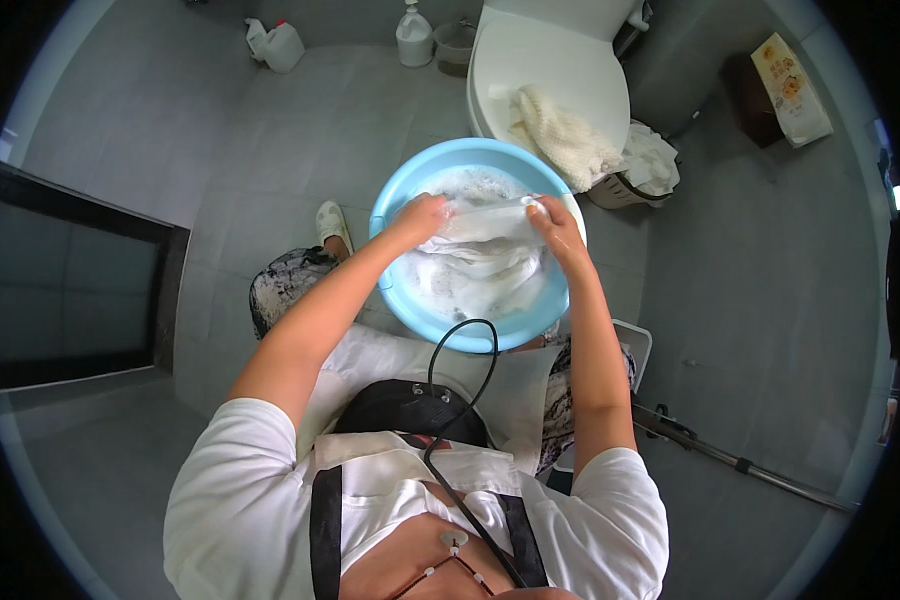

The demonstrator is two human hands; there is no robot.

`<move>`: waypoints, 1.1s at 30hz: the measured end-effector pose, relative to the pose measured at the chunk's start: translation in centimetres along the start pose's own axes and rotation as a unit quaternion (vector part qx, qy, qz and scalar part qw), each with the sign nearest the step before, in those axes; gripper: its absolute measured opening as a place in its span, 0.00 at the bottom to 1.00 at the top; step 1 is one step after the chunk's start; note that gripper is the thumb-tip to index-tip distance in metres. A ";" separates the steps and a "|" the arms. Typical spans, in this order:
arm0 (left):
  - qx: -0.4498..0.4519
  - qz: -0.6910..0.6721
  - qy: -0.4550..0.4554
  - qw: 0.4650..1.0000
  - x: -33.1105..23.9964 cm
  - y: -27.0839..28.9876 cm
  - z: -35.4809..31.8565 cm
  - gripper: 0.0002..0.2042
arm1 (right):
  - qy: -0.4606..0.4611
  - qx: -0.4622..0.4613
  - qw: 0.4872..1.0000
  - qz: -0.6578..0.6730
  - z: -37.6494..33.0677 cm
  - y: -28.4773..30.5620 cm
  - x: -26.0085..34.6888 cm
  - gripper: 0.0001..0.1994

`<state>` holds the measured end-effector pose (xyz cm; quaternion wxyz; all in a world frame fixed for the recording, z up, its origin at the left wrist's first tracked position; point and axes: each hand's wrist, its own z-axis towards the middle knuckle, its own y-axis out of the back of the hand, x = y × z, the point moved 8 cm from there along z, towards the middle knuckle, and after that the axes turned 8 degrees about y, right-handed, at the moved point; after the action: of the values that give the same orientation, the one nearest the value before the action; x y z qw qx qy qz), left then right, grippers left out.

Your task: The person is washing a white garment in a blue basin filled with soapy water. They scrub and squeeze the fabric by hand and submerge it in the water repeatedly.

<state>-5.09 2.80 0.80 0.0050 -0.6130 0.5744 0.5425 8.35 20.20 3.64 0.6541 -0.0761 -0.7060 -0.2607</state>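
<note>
A light-blue round basin (400, 318) stands in front of me, holding sudsy water and a white wet cloth (485, 225). My left hand (425, 218) is closed on the cloth's left end, inside the basin's left side. On the right, my right hand (555, 225) pinches the other end near the basin's right rim. Between both hands a fold of the cloth is stretched across, lifted above the foam. The rest of the fabric lies bunched in the suds below, partly hidden by foam, so its exact kind does not show.
Behind the basin is a white toilet (540, 55) with a cream towel (560, 135) on its lid. A waste bin (625, 190) stands beside it. Bottles (414, 38) line the back wall. A black cable (495, 350) loops over the basin's near rim.
</note>
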 end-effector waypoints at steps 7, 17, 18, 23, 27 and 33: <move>0.081 -0.804 0.141 0.571 -1.2 -3.7 -0.5 0.18 | -0.054 -0.139 0.914 0.378 -1.2 -2.4 -0.7 0.15; 0.208 -0.711 0.134 0.658 -3.1 -8.3 -0.7 0.18 | 0.302 -0.032 0.941 -0.148 -4.6 -8.0 10.4 0.08; 0.250 -0.728 0.145 0.621 -2.9 -9.5 -0.6 0.18 | 0.295 -0.035 0.940 -0.168 -4.2 -8.0 9.6 0.08; 0.106 -0.708 0.221 0.662 -6.9 -8.3 -3.7 0.14 | 0.142 -0.217 0.957 -0.130 -1.4 -3.7 4.2 0.08; 0.400 -0.770 -0.015 0.497 -8.2 -8.5 -2.6 0.12 | 0.232 -0.175 0.953 -0.084 -3.3 -5.8 9.0 0.09; 0.140 -0.646 0.218 0.718 -6.7 -9.0 -3.9 0.12 | 0.073 -0.187 0.976 -0.085 -0.9 -2.9 4.5 0.15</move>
<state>5.58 8.08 1.36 0.3146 -0.9288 0.0936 0.1719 7.29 16.25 7.25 0.6532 -0.1177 -0.5989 -0.4481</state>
